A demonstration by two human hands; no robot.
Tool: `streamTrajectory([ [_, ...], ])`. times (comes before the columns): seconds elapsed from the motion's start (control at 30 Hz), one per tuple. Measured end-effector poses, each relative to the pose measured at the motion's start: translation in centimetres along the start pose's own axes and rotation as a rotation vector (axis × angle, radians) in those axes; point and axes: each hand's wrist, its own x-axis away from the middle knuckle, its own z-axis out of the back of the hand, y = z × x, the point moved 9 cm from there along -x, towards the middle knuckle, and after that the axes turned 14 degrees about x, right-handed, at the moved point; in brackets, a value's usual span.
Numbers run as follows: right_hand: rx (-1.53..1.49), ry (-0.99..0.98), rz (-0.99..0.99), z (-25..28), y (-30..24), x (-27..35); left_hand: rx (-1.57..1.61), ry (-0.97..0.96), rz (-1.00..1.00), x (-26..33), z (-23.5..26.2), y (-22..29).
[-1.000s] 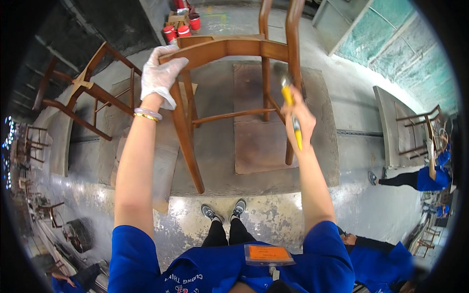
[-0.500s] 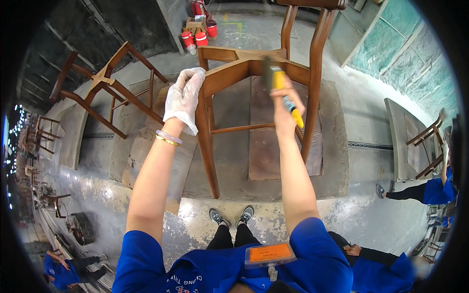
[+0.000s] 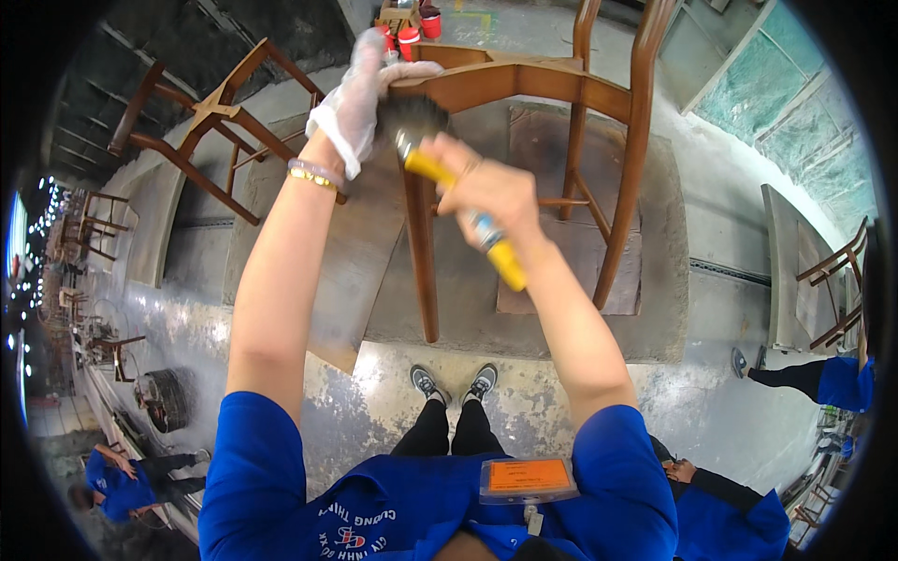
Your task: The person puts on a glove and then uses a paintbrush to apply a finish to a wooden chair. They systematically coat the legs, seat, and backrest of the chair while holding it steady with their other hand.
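A brown wooden chair frame [image 3: 505, 86] without a seat panel stands before me, its cross braces visible. My left hand [image 3: 354, 103], in a thin whitish plastic glove, grips the frame's near left corner, one finger stretched along the front rail. In my bare right hand [image 3: 491, 192] is a brush [image 3: 505, 266] with a yellow handle and dark bristles. The blurred bristles are by the top of the near left leg, just below the gloved hand. Whether they touch the wood is hard to tell.
The chair stands on a low grey platform [image 3: 655, 337] with a brown sheet under it. Another seatless chair [image 3: 215, 112] stands to the left. Red containers [image 3: 409, 39] are beyond the frame. A dark round basket-like object [image 3: 164, 400] lies at lower left. Other people in blue work nearby.
My right hand has swung the brush from the frame's middle brace left to the near left leg. The left hand's fingers have spread over the corner. My view has shifted slightly.
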Motion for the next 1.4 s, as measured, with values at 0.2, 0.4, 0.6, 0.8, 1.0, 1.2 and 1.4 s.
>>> streamTrajectory([
  [0.2, 0.152, -0.421, 0.19, -10.6, -6.9, 21.0, -0.687, 0.137, -0.295, -1.2, -0.6, 1.9],
  [0.4, -0.14, -0.957, -0.097, -13.4, -8.5, 24.7, -0.658, 0.109, -0.385, -3.2, -0.7, 2.1],
  [0.6, 0.266, -0.217, -0.022, -4.0, -0.7, 8.1, -0.282, -0.142, -0.35, -5.3, -1.5, 1.1],
  [0.8, 0.182, -0.418, 0.153, -8.7, -8.8, 20.8, -0.366, -0.084, -0.451, -4.1, -2.6, 1.1],
  [1.0, -0.526, 0.217, -1.091, -1.2, 7.3, 30.3, -0.8, 0.218, -0.392, -1.3, -2.8, -0.2],
  [1.2, -0.466, 0.015, -0.894, -11.9, 15.9, 21.8, -0.816, 0.3, -0.627, 2.2, -4.2, -1.7],
  [1.4, -0.069, 0.188, -1.174, -1.2, 26.1, 29.4, -0.63, 0.223, -0.672, 2.4, -4.6, -2.8],
])
